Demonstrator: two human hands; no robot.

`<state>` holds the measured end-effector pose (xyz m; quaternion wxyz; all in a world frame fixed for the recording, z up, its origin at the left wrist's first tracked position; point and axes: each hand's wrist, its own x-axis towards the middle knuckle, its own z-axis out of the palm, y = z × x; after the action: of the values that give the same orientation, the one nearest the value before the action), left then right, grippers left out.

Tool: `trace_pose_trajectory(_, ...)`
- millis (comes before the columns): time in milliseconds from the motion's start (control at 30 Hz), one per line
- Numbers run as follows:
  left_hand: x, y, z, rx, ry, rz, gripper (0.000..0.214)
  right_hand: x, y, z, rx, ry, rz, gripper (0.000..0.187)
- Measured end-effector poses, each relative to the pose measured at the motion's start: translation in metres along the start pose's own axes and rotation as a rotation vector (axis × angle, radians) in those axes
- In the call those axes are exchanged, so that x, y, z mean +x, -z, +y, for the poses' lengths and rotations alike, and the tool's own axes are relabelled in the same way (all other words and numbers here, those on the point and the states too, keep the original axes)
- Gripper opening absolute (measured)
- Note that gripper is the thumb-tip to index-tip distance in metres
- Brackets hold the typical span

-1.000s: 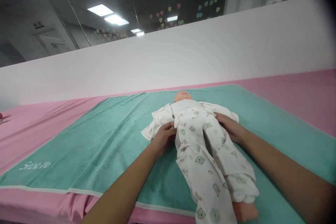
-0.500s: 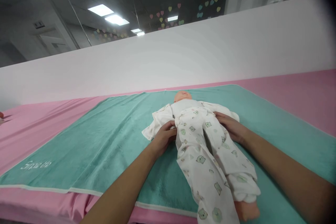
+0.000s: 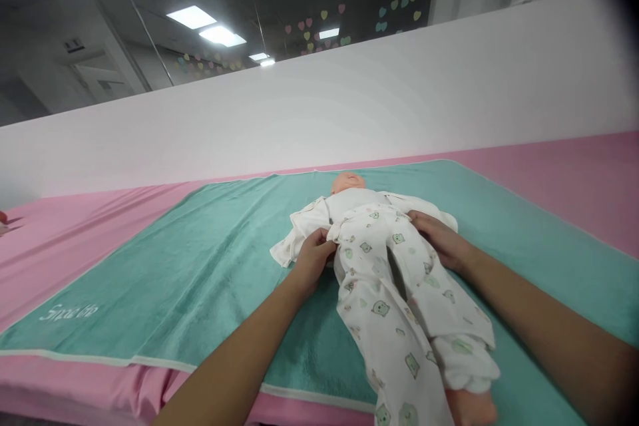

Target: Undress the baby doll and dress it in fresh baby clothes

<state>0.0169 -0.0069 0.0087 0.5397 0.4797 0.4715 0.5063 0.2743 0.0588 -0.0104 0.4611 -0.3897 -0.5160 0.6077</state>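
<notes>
A baby doll [image 3: 348, 182] lies on its back on a teal towel [image 3: 200, 266], head away from me. It wears a white top and white trousers printed with small bears [image 3: 394, 293]. My left hand [image 3: 312, 258] is closed on the trousers' waistband at the doll's hip on the left. My right hand [image 3: 439, 239] grips the waistband at the opposite hip, fingers curled over the cloth. A bare doll foot [image 3: 472, 406] sticks out of a trouser leg near the bottom edge.
The towel covers a pink sheet [image 3: 60, 239] on a long bed or table. A white wall panel [image 3: 349, 100] runs behind it. Above it a dark glass shows ceiling lights and paper hearts [image 3: 339, 20].
Both hands have stayed at the waistband and shifted slightly up the doll's body; the trousers sit a little higher. The view has barely moved.
</notes>
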Motion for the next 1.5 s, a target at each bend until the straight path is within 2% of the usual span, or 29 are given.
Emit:
trace_pose_trajectory(67,0.004,-0.001,-0.001,0.039,-0.011,0.054,0.010,0.001,-0.001,0.002,0.002,0.009,0.006,0.020)
trace_pose_trajectory(200,0.010,-0.003,-0.004,0.100,-0.033,0.081,0.012,0.006,-0.004,0.006,-0.025,0.006,0.038,0.020)
trace_pose_trajectory(367,0.014,-0.003,-0.009,0.122,-0.070,0.121,0.015,0.011,-0.010,0.006,-0.089,0.009,0.057,0.032)
trace_pose_trajectory(567,0.013,-0.007,-0.010,0.132,-0.062,0.130,0.020,0.008,-0.014,0.005,-0.171,0.014,0.042,0.031)
trace_pose_trajectory(667,0.011,-0.011,-0.009,0.182,-0.125,0.139,0.019,0.008,-0.012,0.007,-0.232,0.009,0.076,0.026)
trace_pose_trajectory(767,0.010,-0.012,-0.010,0.278,-0.267,0.210,0.017,0.010,-0.010,0.009,-0.437,0.122,0.138,0.018)
trace_pose_trajectory(867,0.009,-0.010,-0.009,0.269,-0.246,0.256,0.017,0.011,-0.009,0.010,-0.611,0.277,0.222,0.019)
trace_pose_trajectory(967,0.007,-0.005,-0.004,0.210,-0.163,0.243,0.022,0.010,-0.007,0.007,-0.596,0.316,0.229,0.024)
trace_pose_trajectory(1067,0.006,-0.001,0.001,0.289,-0.200,0.217,0.018,0.010,-0.004,0.003,-0.508,0.330,0.148,0.021)
trace_pose_trajectory(1233,0.011,0.005,0.001,0.409,-0.211,0.182,0.026,0.010,-0.003,-0.003,-0.400,0.285,0.034,0.024)
trace_pose_trajectory(1400,0.016,0.002,0.014,0.551,-0.357,0.136,0.021,0.005,-0.016,-0.007,-0.491,0.363,0.150,0.027)
trace_pose_trajectory(1500,0.020,-0.004,0.031,0.737,-0.326,0.043,0.023,0.003,-0.025,-0.009,-0.567,0.281,0.213,0.028)
